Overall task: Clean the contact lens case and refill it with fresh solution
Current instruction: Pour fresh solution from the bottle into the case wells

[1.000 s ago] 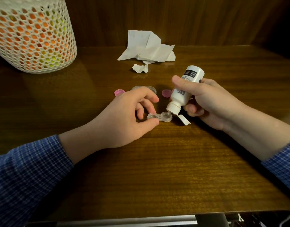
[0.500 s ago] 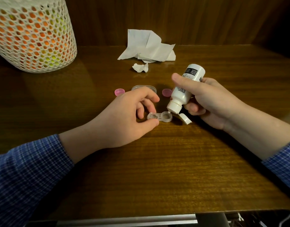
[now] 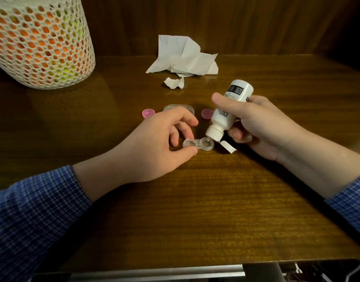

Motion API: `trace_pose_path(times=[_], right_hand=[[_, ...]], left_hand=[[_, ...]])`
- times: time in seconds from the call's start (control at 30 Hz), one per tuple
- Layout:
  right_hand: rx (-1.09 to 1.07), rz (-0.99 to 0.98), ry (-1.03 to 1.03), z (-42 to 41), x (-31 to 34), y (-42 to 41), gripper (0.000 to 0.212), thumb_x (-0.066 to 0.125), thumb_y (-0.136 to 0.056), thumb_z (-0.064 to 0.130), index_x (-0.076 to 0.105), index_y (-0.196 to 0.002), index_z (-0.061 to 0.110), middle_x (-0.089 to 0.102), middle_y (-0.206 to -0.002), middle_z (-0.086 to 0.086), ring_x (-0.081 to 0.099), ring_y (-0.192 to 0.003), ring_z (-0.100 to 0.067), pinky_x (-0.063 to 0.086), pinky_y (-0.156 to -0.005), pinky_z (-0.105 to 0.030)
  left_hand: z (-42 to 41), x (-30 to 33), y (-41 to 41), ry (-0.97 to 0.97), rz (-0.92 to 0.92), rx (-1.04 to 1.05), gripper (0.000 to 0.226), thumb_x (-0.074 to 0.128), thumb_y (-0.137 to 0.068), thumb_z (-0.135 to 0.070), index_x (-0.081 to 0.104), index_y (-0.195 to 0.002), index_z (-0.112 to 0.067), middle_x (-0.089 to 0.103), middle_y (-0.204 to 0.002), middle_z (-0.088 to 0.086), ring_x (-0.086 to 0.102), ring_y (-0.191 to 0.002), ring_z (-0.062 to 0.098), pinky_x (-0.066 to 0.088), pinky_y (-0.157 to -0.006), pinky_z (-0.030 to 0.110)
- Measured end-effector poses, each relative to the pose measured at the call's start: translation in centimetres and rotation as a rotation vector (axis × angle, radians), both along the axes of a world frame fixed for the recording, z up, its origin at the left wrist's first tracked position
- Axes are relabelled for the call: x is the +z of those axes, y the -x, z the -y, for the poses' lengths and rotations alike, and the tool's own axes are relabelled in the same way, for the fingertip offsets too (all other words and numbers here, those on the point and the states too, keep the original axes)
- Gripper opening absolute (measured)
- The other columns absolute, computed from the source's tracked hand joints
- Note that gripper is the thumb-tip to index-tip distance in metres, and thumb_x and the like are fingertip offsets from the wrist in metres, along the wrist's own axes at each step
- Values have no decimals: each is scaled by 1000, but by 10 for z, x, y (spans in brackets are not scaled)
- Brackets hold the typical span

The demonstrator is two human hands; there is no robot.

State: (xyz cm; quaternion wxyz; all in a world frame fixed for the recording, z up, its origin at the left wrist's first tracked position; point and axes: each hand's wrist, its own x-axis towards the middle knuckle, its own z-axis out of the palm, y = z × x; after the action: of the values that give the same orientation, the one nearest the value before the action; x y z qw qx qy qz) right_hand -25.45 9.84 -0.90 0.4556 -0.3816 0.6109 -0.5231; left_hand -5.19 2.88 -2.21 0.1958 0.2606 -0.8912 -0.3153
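A clear two-well contact lens case (image 3: 198, 144) lies on the wooden table (image 3: 195, 200). My left hand (image 3: 154, 147) pinches its left well between thumb and fingers. My right hand (image 3: 256, 127) grips a small white solution bottle (image 3: 229, 110), tipped nozzle-down over the case's right well, its flip cap (image 3: 228, 147) hanging open. Two pink caps, one (image 3: 148, 113) left and one (image 3: 207, 113) right, lie behind my left hand.
A clear oval lid or tray (image 3: 178, 107) sits between the pink caps. A crumpled white tissue (image 3: 185, 58) and a small torn scrap (image 3: 174, 82) lie at the back. A white mesh basket (image 3: 41, 43) with orange and green contents stands at the far left.
The bottle has tilted slightly and its nozzle stays over the right well. My left hand keeps its hold on the case.
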Motion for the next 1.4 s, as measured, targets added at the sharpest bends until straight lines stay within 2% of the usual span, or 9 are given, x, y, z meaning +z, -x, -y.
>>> trace_pose_path(times=[0.07, 0.2, 0.33, 0.53, 0.83, 1.4], right_hand=[[2, -4, 3, 0, 0, 0, 28, 73, -91, 39, 64, -92, 12, 76, -81, -3, 43, -42, -7, 28, -34, -15], [4, -11, 6, 0, 0, 0, 29, 73, -91, 39, 63, -93, 11, 78, -92, -10, 42, -41, -7, 28, -34, -15], [4, 11, -2, 0, 1, 0, 31, 72, -91, 39, 61, -97, 11, 73, -71, 2, 43, -41, -6, 28, -34, -14], [-11, 71, -11, 0, 3, 0, 32, 71, -91, 38, 57, -97, 11, 71, -64, 4, 42, -40, -4, 27, -33, -13], [-13, 75, -30, -1, 5, -1, 33, 71, -91, 38, 57, -104, 12, 74, -70, 3, 42, -42, -5, 29, -34, -13], [-16, 73, -26, -1, 4, -1, 31, 72, -92, 38, 57, -101, 12, 73, -69, 3, 42, -41, -5, 27, -33, -13]], left_hand=[[0, 0, 0, 4, 0, 2, 48, 80, -83, -23, 60, -127, -23, 68, -96, -13, 62, -77, 9, 51, -65, 15], [0, 0, 0, 2, -4, 4, 47, 80, -83, -24, 61, -126, -23, 68, -96, -13, 62, -76, 7, 50, -65, 14], [1, -1, 0, -14, -15, 9, 44, 79, -85, -24, 61, -126, -23, 68, -95, -12, 62, -74, 5, 50, -63, 14], [0, 0, 0, -23, -20, 8, 44, 78, -85, -24, 61, -126, -22, 68, -94, -13, 62, -74, 4, 49, -62, 12], [0, 0, 0, -19, -10, 4, 45, 79, -85, -22, 61, -126, -22, 68, -95, -12, 62, -74, 5, 49, -63, 13], [-1, 1, 0, -10, -6, 10, 44, 78, -86, -23, 61, -126, -22, 67, -94, -14, 60, -72, 2, 47, -60, 10]])
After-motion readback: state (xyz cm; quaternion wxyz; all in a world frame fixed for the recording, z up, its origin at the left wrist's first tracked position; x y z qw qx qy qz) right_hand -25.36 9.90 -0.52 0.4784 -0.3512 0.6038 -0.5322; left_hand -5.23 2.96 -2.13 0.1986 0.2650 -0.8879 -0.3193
